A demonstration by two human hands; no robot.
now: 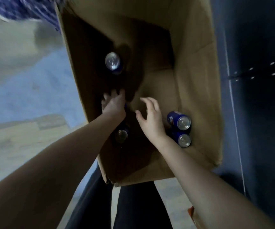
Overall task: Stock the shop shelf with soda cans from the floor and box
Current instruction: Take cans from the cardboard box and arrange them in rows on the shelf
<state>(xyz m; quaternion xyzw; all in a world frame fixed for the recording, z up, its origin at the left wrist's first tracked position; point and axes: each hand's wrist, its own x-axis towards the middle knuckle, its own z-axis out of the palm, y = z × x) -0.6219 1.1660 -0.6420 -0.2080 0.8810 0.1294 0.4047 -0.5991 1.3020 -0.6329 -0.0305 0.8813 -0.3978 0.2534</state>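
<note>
An open cardboard box [197, 66] stands below me, and both my arms reach into it. Several blue soda cans are inside. One stands upright near the far left wall [113, 63], one sits in shadow under my left forearm [121, 136], and two lie against the right wall [179, 120] [183, 139]. My left hand [114, 104] reaches down by the left wall with its fingers curled over a can, of which only a blue sliver [125, 106] shows. My right hand [151, 116] hovers in mid-box with its fingers spread, holding nothing, just left of the two cans.
A dark blue metal shelf upright [257, 80] with bolt holes rises right beside the box. Pale tiled floor [18, 129] lies to the left. My dark-trousered legs [133, 204] stand below the box. A blue patterned cloth [26, 9] shows at the top left.
</note>
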